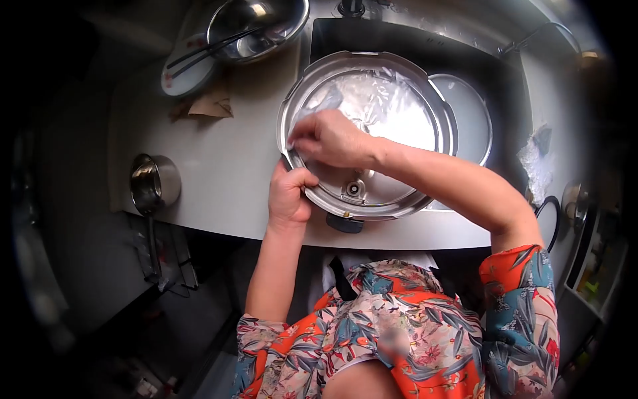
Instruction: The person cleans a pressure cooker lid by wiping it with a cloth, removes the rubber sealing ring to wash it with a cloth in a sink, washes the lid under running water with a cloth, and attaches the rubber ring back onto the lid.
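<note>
A large metal pressure cooker lid [405, 123], its inner side facing up, is held over the counter's front edge and the sink. My left hand [290, 194] grips its lower-left rim, thumb on the inside and fingers underneath. Bent across the lid, my right arm brings my right hand [335, 139] to the inner left rim. Its fingers are curled and pressed there; whatever they may hold is hidden. A round valve [354, 189] shows on the lid's inner face, and a black handle [344, 224] sticks out at the near edge.
Behind the lid lies a dark sink [425, 43] with a round pale vessel [473, 116] in it. To the left are a steel bowl [292, 30], dark chopsticks [222, 46], a white plate [189, 76], brown paper [212, 105] and a saucepan [171, 181] whose handle overhangs the edge.
</note>
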### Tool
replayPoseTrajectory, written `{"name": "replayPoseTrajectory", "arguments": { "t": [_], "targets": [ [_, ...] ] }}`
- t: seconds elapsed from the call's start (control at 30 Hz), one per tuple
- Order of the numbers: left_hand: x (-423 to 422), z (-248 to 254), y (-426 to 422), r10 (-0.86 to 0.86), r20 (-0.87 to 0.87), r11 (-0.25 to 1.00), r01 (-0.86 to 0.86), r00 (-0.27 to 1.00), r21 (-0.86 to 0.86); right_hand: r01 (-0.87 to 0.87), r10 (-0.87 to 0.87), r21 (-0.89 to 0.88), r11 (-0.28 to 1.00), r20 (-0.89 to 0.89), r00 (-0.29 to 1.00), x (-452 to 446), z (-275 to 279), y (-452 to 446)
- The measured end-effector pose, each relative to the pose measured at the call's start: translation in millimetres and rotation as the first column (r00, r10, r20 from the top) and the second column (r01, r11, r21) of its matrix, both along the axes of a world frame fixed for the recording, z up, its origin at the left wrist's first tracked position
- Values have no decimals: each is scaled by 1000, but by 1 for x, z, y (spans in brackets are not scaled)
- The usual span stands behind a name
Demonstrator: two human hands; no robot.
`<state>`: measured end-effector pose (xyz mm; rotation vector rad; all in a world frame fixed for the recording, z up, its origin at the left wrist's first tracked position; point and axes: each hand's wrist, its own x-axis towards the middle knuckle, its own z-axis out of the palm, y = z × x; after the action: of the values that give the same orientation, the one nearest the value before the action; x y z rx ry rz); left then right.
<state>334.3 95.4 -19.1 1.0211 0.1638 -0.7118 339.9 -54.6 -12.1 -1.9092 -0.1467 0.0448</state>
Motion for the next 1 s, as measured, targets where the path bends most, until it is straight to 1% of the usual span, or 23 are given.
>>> {"name": "replayPoseTrajectory", "arguments": {
  "t": [0.07,0.1,0.13,0.2,0.23,0.3,0.33,0.4,0.47,0.53,0.57,0.6,0.67,0.7,0.73,0.77,0.8,0.83,0.87,0.9,0.93,1.0],
  "targets": [
    [4,4,2,-35,-31,998,34,999,-43,-132,131,-27,991,-46,990,-11,9,-1],
    [7,4,4,-62,-46,996,59,997,-65,-172,172,-24,985,-1,985,-15,9,-2],
    [8,4,5,-89,-61,993,83,994,-88,-225,225,-63,972,-11,974,-17,9,-3],
    [3,6,0,-67,-82,995,60,994,-86,-333,331,-139,933,-35,943,-18,15,-9],
    [-1,7,-4,-54,-95,995,46,994,-83,-391,402,-256,884,-9,915,-16,23,-15],
    [-3,1,-4,-38,-112,995,27,993,-92,-341,352,-396,853,-47,935,-10,37,-25],
    [-3,2,-3,-73,-107,993,62,992,-103,-320,328,-462,827,-66,942,-7,39,-30],
    [-1,8,0,-128,-89,986,117,988,-119,-167,199,-623,764,-20,980,-1,31,-52],
    [0,13,2,-154,-49,978,145,987,-152,-243,230,-673,699,-111,967,-16,27,-71],
    [1,10,5,-146,-44,984,140,988,-112,-174,188,-671,721,-52,981,-17,41,-93],
    [3,8,7,-162,-39,982,158,986,-104,6,115,-678,735,132,985,-12,47,-107],
    [6,6,8,-183,-35,979,179,982,-98,186,37,-652,735,312,949,-6,48,-123],
    [14,6,10,-232,-20,970,229,973,-84,266,14,-704,659,366,931,-1,23,-154],
    [17,9,10,-256,-4,965,255,967,-64,133,-83,-510,850,121,989,-6,3,-167],
    [21,12,9,-278,13,959,279,960,-45,37,-94,-249,968,-219,971,-16,7,-168],
    [24,16,8,-304,0,952,303,953,-43,-68,-21,-187,980,-438,899,-22,17,-171],
    [28,21,5,-328,-12,944,328,944,-41,6,32,72,997,-526,850,-34,5,-171],
    [33,24,4,-354,-23,935,353,935,-40,119,93,302,946,-604,792,-45,-8,-171],
    [40,26,2,-409,-51,913,409,911,-13,41,121,246,968,-606,786,-52,-18,-175],
    [46,26,-1,-427,-67,904,428,902,7,86,74,209,974,-654,753,-61,-14,-169],
    [53,26,-4,-445,-88,893,449,891,22,148,46,237,960,-657,752,-68,-11,-160],
    [64,28,-9,-496,-125,866,500,859,-2,299,-96,182,937,-688,720,-82,-15,-150]
  ]
}}
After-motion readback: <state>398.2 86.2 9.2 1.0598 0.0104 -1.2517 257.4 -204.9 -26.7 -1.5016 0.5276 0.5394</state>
